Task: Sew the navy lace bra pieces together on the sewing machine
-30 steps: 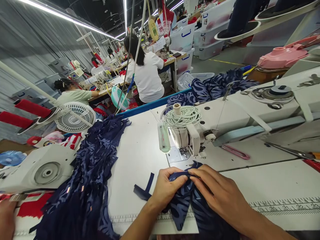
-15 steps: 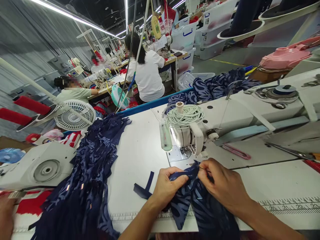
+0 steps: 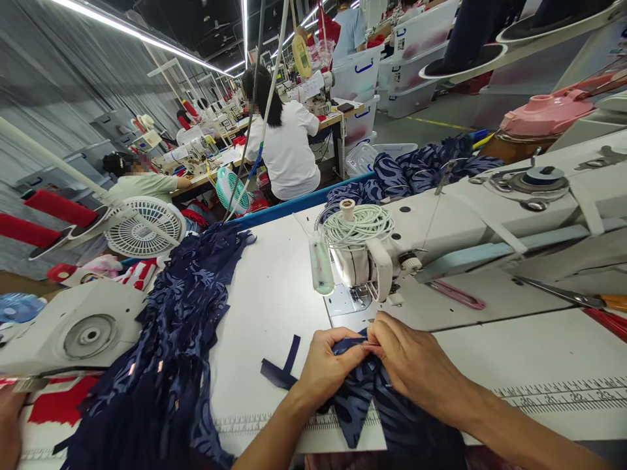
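Navy patterned fabric (image 3: pixel 353 412) is pinched between the thumb and fingers of my left hand (image 3: pixel 323 367), just in front of the sewing machine's presser foot (image 3: pixel 361 295). Closed against that thumb, my right hand (image 3: pixel 414 369) grips the top edge of the same fabric. A thin reddish sliver shows at its fingertips, too small to name. Pointed flaps of the fabric hang toward the table's front edge, over the printed ruler (image 3: pixel 548 398). Left of my left hand lie narrow navy strips (image 3: pixel 281 372).
A long heap of navy fabric pieces (image 3: pixel 181 313) covers the left side. The sewing machine (image 3: pixel 450 222) spans the right, with scissors (image 3: pixel 563 292) and a pink tool (image 3: pixel 455 295) beside it. More patterned fabric (image 3: pixel 392 179) lies behind. Co-workers sit ahead; another person's hand (image 3: pixel 8 418) is far left.
My right hand has moved left along the fabric's top edge and now meets my left thumb. The left hand has stayed nearly in place, still pinching the fabric.
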The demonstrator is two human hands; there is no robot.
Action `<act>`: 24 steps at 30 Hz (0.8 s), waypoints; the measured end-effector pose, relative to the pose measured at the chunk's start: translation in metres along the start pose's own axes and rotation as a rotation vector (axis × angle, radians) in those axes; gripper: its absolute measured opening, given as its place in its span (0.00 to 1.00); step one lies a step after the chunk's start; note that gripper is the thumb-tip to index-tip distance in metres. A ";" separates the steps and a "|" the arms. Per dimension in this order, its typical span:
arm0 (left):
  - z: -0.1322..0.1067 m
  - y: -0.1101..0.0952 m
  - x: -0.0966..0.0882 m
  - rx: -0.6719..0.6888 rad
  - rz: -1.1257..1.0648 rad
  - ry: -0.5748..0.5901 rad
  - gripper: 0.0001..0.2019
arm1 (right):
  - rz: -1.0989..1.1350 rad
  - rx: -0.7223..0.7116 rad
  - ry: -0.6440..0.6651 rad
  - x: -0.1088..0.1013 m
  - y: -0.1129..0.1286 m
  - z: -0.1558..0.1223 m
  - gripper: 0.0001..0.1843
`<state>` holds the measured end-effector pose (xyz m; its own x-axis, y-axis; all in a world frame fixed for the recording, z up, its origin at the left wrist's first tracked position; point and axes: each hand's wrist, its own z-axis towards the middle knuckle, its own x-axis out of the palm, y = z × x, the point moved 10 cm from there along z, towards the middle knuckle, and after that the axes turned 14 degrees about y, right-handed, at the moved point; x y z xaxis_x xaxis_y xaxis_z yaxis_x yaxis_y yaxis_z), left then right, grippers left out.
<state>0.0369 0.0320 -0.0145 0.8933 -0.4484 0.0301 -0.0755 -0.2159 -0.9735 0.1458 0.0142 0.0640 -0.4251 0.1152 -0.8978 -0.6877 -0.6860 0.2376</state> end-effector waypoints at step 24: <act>-0.067 -0.072 0.057 0.997 1.451 -0.367 0.13 | 0.774 0.301 0.429 0.018 -0.037 -0.034 0.17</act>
<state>0.0640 -0.0362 0.0724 0.4169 0.4402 -0.7953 -0.6630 0.7457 0.0652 0.1836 0.0172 0.0269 -0.6162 -0.6124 -0.4952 -0.4525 -0.2393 0.8590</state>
